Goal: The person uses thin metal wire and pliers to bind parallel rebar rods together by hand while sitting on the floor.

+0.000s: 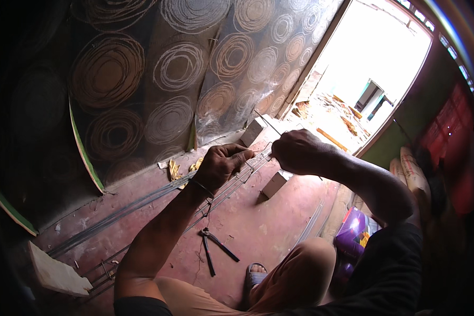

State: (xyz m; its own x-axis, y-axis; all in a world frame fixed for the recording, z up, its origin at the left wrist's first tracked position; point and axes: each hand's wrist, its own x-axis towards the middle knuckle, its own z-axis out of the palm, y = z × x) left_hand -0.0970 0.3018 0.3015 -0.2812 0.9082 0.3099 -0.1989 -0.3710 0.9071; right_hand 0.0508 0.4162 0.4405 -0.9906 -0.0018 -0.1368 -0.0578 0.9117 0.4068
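Head view: right hand (296, 151) fisted around thin rod (267, 122) (left hand (221, 167) pinching).

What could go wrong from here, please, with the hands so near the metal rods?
The thin rod gripped in the right hand might slip and jab the left hand close by. Both hands are bare, so the metal rods could scratch them. The pincers lie with handles spread near the sandalled foot, which might tread on them.

On the reddish floor (268, 226) there lie pliers (208, 253), one pale block (277, 184) and some yellow scraps (174, 171).
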